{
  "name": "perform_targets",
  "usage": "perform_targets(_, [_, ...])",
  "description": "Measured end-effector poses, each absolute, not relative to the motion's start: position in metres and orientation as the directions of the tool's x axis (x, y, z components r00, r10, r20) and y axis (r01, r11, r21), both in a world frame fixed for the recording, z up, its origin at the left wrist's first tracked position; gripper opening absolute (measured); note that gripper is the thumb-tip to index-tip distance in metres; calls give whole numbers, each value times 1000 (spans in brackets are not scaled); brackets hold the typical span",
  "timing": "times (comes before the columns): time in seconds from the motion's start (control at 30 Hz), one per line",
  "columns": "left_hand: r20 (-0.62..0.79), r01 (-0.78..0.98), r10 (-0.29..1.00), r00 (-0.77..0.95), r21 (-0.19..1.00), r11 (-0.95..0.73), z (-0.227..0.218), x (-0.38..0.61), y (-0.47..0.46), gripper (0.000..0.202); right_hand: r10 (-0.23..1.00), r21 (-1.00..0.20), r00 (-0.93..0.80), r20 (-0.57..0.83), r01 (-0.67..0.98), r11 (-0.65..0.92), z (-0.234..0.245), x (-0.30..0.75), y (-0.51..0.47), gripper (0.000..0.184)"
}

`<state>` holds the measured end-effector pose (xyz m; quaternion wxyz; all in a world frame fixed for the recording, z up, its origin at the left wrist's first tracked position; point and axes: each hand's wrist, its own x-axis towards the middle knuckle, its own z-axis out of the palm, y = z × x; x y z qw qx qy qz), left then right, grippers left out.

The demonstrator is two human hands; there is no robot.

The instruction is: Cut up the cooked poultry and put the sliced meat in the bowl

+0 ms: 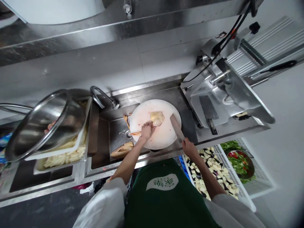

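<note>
A pale yellow piece of raw poultry (157,118) lies on a round white cutting board (163,139). At its lower left edge, my left hand (147,129) grips it with bent fingers. My right hand (188,147) is closed round the handle of a cleaver (177,127). The cleaver's blade is over the board's right side, apart from the meat. An orange poultry foot (136,134) sticks out at the board's left edge, beside my left wrist. Small red scraps dot the board.
Left of the board, a sink (101,139) holds more poultry (122,150) under a faucet (102,96). A steel bowl (76,122) sits tilted farther left. A slicer (228,95) with a second cleaver (209,110) stands right; below is a crate of cut eggplant (217,167).
</note>
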<state>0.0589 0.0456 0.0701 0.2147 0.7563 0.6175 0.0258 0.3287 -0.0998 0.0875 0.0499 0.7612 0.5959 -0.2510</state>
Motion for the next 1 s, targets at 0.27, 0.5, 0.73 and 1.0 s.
perform_targets(0.27, [-224, 685, 925, 308, 727, -52, 94, 55, 66, 30, 878, -275, 228, -421, 890, -363, 73, 332, -105, 21])
perform_targets(0.5, [-503, -303, 778, 376, 727, 616, 128, 41, 57, 45, 851, -326, 248, -462, 845, -423, 76, 333, -104, 21])
perform_targets(0.73, [-734, -88, 661, 153, 656, 749, 90, 14, 20, 40, 847, -313, 231, -479, 856, -411, 85, 334, -104, 23])
perform_targets(1.0, [-732, -214, 663, 158, 630, 747, 85, -16, -39, 47, 859, -291, 186, -477, 889, -354, 115, 289, -86, 27])
